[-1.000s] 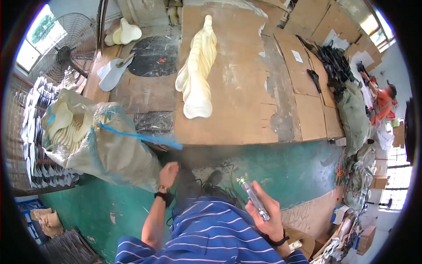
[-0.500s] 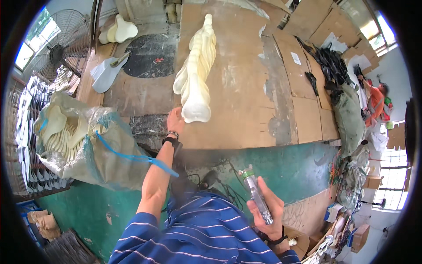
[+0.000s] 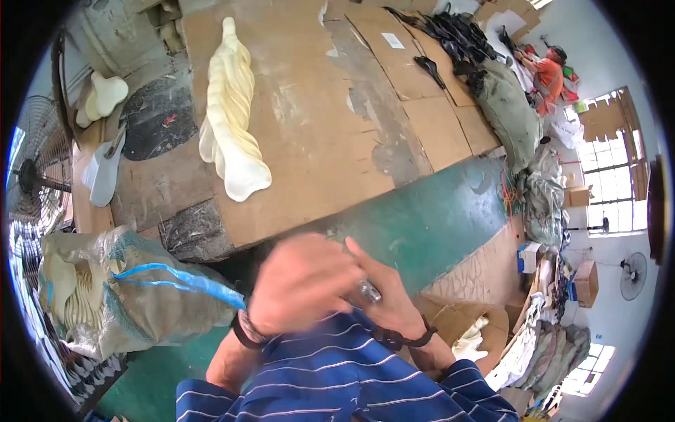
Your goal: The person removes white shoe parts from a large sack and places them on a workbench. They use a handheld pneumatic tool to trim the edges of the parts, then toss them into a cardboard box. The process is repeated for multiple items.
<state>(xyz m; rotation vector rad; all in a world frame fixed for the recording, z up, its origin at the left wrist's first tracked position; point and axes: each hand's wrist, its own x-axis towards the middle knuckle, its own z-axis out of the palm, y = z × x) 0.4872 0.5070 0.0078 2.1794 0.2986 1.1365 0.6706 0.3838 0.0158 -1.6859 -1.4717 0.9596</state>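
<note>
My right hand (image 3: 390, 292) is closed around a small silver tool (image 3: 369, 291) in front of my striped shirt. Only one end of the tool shows. My left hand (image 3: 302, 285) is smeared by motion and lies over the tool's other end and close against the right hand. Whether its fingers grip anything is hidden. On the cardboard-covered table (image 3: 302, 162), beyond both hands, lies a long stack of nested cream saddle-shaped foam pads (image 3: 233, 116). Its wide end points towards me.
A woven sack (image 3: 162, 309) of similar pads, with a blue strip (image 3: 183, 278), stands at left beside a fan (image 3: 35, 165). Black pieces (image 3: 457, 35) are heaped at the table's far right. A person in orange (image 3: 548, 81) works beyond. At lower right, a carton (image 3: 496, 320) holds cream pieces.
My left hand has left the near end of the pad stack and come back to my right hand, which has risen with the tool. The view has swung to the right.
</note>
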